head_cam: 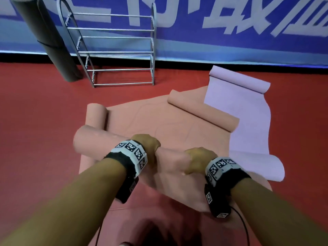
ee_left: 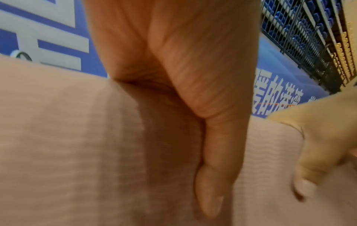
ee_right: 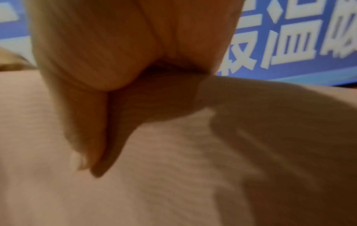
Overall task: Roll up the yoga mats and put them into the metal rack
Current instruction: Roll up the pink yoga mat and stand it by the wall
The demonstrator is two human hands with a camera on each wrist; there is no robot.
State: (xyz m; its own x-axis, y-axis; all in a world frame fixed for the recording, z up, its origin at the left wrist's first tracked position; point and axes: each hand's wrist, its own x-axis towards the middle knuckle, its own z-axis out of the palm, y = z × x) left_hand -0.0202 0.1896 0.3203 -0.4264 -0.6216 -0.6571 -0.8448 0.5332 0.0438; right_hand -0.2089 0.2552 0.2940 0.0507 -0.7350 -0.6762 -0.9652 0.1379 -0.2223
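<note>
A pink yoga mat (head_cam: 156,121) lies on the red floor, its near end rolled into a thick roll (head_cam: 99,141). My left hand (head_cam: 147,146) grips the roll near its middle, fingers curled over the top and thumb (ee_left: 210,191) pressed flat on the mat (ee_left: 67,137). My right hand (head_cam: 198,160) grips the same roll further right, where the mat (ee_right: 173,175) bunches under it. The mat's far end is curled into a small roll (head_cam: 200,110). A lilac mat (head_cam: 248,110) lies partly unrolled to the right. The metal rack (head_cam: 113,50) stands empty against the banner.
A dark grey rolled mat (head_cam: 48,39) leans against the blue banner (head_cam: 230,32) left of the rack. Another short pink roll (head_cam: 95,114) stands at the mat's left edge. Red floor (head_cam: 35,121) spreads to the left. A black cable (head_cam: 243,226) trails by my right wrist.
</note>
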